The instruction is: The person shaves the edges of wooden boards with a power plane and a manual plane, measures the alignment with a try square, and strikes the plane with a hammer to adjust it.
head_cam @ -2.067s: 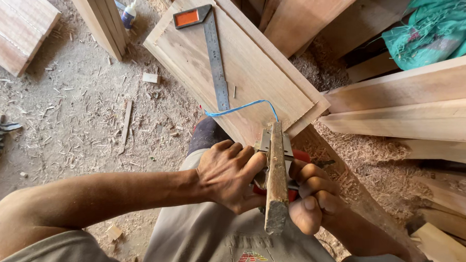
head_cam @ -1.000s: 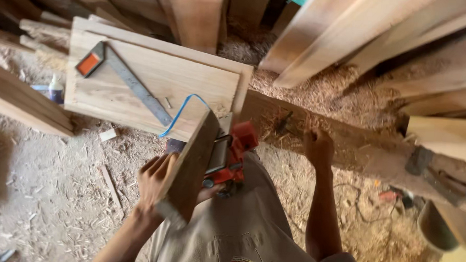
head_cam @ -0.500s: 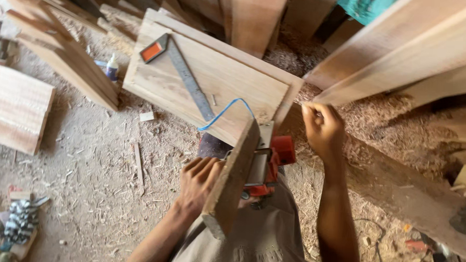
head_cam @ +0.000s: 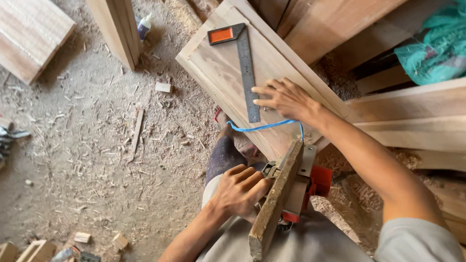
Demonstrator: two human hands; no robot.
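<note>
My left hand grips a narrow wooden strip that lies along a red and grey power planer in my lap. A blue cord runs from the planer toward a pale wooden panel on the ground ahead. On that panel rests a metal try square with an orange and black handle. My right hand reaches out with spread fingers and rests on the panel beside the square's blade, holding nothing.
Sawdust and shavings cover the dirt floor. Planks are stacked at the right, a thick board lies at top left, an upright plank stands by a small glue bottle. A teal cloth sits at top right.
My right hand has left the planer area and stretched forward onto the panel next to the try square. My left hand keeps its hold on the strip. The view swung around.
</note>
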